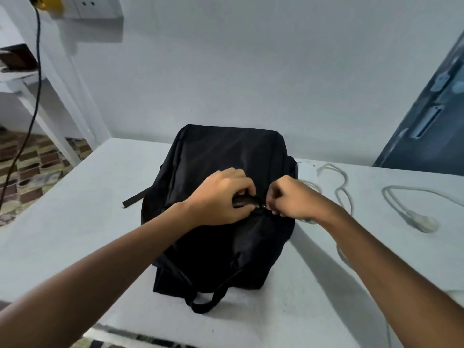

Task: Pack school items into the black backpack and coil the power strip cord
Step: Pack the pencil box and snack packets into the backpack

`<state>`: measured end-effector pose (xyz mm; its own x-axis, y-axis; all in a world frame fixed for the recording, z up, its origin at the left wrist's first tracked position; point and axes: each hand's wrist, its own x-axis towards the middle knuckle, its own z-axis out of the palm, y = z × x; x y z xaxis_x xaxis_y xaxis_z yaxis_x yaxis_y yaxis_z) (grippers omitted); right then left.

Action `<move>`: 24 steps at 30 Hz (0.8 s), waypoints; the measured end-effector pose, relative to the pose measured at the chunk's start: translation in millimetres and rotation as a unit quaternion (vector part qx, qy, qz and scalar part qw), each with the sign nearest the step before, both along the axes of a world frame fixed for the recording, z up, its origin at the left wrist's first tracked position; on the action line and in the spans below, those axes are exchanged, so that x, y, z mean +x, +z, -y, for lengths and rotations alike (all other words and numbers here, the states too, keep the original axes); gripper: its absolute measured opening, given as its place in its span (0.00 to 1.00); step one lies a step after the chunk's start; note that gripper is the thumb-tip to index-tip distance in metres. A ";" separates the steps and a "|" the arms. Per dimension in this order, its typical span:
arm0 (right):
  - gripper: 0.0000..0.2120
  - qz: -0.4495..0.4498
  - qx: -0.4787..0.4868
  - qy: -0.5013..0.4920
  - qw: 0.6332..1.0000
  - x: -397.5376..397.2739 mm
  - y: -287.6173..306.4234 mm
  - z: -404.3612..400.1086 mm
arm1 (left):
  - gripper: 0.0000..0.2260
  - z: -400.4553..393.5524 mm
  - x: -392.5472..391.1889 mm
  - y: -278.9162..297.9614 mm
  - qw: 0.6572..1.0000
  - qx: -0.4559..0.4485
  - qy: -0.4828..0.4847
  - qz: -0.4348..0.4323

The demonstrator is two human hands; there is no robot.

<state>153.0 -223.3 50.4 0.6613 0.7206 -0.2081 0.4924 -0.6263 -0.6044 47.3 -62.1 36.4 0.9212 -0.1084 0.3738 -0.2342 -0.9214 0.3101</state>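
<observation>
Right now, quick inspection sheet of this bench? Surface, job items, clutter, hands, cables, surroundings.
Surface: white table, bare where visible.
Job items: black backpack lying flat mid-table, carry loop toward the person; white power strip partly hidden behind the bag's right side.
Clutter: nothing seen.
Hands: left hand grips the bag fabric at the zip; right hand pinches what looks like the zip pull.
Cables: white cord loose and uncoiled on the table right of the bag, plug at its end; black cable hanging down at left.
Surroundings: white wall, wall sockets top left, dark door right, patterned floor.
</observation>
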 end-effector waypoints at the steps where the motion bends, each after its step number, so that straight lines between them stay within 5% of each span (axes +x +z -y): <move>1: 0.11 -0.016 0.043 -0.020 0.999 -1.8 0.4 1.8 | 0.13 5.5 1.8 -1.1 1.000 0.002 -0.001 0.008; 7: 0.05 -0.053 0.196 -0.083 0.976 -16.2 1.2 12.8 | 0.12 26.5 13.2 -7.4 0.999 -0.011 0.024 0.041; 12: 0.07 -0.028 0.234 -0.112 0.965 -21.9 -6.2 13.2 | 0.05 25.6 19.8 -9.2 0.999 -0.020 0.033 0.030; 20: 0.02 -0.047 0.283 -0.154 0.946 -32.5 -5.7 12.8 | 0.11 26.2 22.6 -13.5 0.997 -0.015 0.029 0.066; 24: 0.09 0.025 0.268 -0.175 0.947 -33.4 -9.7 11.3 | 0.10 21.4 27.3 -11.5 0.997 -0.050 0.037 0.052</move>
<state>119.6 -234.6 40.6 0.8784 0.4492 0.1634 0.3482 -0.3672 -0.8625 74.6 -83.5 24.9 0.8812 0.0017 0.4728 -0.2019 -0.9029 0.3796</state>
